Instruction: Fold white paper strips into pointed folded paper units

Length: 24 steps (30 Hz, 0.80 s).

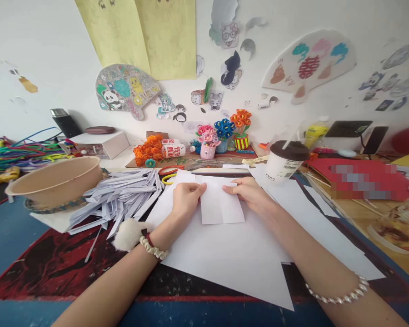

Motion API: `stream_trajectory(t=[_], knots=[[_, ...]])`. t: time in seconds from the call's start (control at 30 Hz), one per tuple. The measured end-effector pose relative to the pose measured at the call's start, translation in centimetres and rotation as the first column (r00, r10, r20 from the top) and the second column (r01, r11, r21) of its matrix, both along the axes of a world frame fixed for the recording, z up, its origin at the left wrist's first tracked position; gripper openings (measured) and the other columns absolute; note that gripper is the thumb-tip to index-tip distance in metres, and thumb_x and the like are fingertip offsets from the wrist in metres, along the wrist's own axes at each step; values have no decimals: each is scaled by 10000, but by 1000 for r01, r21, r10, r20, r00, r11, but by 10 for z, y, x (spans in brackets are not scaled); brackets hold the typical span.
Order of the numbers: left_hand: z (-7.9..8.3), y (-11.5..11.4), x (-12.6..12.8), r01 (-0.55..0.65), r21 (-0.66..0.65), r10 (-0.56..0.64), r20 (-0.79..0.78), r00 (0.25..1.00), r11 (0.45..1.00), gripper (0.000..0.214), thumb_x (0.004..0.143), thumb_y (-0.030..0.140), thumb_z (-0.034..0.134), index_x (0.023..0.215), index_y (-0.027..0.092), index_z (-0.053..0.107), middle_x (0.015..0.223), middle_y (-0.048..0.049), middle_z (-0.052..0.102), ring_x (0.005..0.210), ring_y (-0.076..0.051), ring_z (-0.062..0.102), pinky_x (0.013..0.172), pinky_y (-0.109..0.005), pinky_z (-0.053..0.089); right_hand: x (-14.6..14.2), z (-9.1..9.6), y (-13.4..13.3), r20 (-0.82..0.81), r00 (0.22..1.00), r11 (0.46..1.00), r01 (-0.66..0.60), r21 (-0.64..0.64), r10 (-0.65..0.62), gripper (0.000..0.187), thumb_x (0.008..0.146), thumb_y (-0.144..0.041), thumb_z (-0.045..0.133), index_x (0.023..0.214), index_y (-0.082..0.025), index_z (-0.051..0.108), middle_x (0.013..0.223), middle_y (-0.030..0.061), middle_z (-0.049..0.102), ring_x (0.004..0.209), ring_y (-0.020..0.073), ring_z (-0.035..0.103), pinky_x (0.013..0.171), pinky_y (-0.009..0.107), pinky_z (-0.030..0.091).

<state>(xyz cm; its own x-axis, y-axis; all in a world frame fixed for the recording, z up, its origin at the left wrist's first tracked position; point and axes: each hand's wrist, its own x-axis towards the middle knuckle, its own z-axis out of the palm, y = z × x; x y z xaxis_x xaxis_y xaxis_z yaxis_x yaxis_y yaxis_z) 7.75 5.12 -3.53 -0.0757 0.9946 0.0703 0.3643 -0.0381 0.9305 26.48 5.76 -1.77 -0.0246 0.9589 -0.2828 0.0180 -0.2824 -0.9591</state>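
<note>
Large white paper sheets (pixel 231 259) lie nearest you. On them, at 12 o'clock, your left hand (pixel 186 197) and right hand (pixel 248 193) pinch the small folded white paper rectangle (pixel 221 204) by its top corners. Uneven pressure likely skews the crease; the loose sheets beneath may slide.

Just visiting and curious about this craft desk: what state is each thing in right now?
small paper, flat, vertical fold line down the middle.
left hand, pinching its top edge.
right hand, pinching its top edge.
cup, upright, lid on, straw in.
bowl, upright, uncovered.
bottles, lying on their sides.
folded strips, heaped loosely.
</note>
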Motion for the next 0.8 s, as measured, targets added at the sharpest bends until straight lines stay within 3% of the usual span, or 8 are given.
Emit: stream_trajectory(t=[0.5, 0.7, 0.8], knots=[[1, -3, 3, -36, 41, 37, -6, 999, 999, 398, 728, 513, 585, 556, 159, 647, 504, -4, 542, 488, -125, 448, 488, -245, 324, 0, -13, 5, 29, 998, 998, 46, 30, -47, 337, 452, -268, 879, 685, -139, 674, 696, 53, 715, 690, 212, 669, 587, 276, 510], [1, -4, 3, -31, 59, 36, -80, 996, 998, 393, 752, 508, 554, 577, 167, 640, 518, -1, 551, 502, -134, 460, 501, -247, 316, -1, -13, 1, 69, 997, 996, 34, 78, -39, 265, 543, -286, 839, 702, -140, 685, 731, 75, 726, 708, 229, 671, 608, 301, 518], [5, -6, 3, -35, 89, 48, -156, 987, 995, 367, 763, 465, 548, 541, 175, 584, 485, 14, 505, 492, -127, 418, 509, -247, 294, -2, -9, -2, 229, 970, 973, 28, 229, -82, 229, 665, -319, 760, 804, -145, 710, 819, 92, 735, 773, 235, 677, 689, 325, 527]])
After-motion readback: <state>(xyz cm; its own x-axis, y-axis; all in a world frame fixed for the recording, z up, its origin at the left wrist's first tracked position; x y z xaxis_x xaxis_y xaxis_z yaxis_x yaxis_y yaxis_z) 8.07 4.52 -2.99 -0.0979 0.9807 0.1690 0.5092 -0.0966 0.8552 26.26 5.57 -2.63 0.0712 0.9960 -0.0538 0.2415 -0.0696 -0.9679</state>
